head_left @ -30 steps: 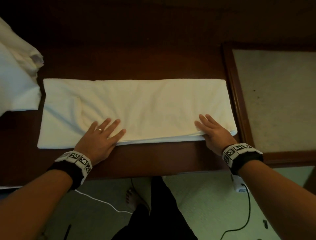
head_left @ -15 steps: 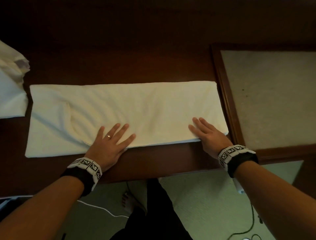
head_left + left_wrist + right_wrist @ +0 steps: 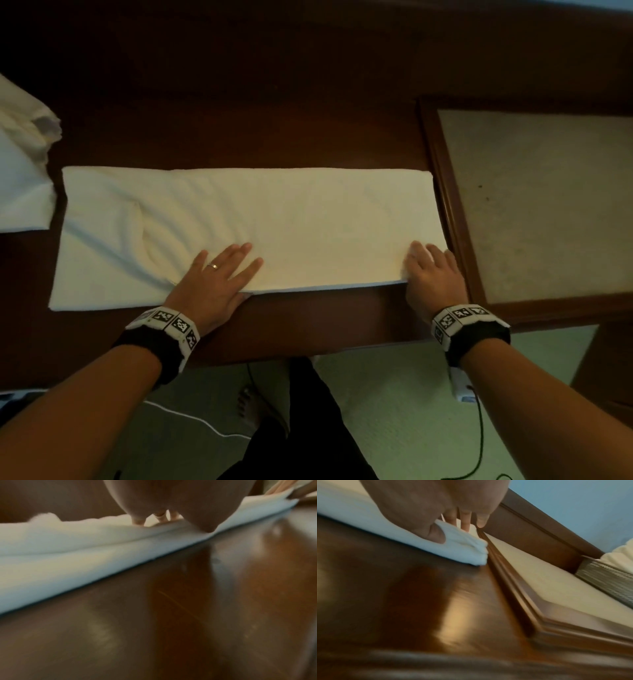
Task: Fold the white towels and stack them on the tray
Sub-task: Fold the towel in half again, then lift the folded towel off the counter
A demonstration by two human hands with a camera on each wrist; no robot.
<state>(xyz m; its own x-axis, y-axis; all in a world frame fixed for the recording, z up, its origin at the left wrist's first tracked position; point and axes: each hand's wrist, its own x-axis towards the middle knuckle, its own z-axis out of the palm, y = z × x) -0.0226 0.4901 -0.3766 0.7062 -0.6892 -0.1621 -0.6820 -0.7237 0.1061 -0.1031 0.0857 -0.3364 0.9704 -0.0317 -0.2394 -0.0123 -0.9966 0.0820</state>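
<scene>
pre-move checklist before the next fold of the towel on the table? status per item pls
1. Towel lies as a long strip on the table: ok.
2. Left hand flat on the towel's near edge, fingers straight: ok.
3. Right hand has the near right corner: ok; the right wrist view shows the thumb under the bunched corner and fingers on top.
4. Towel surface smooth: not ok, creases fan out on the left part.
5. Near-edge layers aligned: not ok, a lower layer peeks out along the near edge.
6. Tray free for stacking: ok for the part in view; its right side is out of frame.
</scene>
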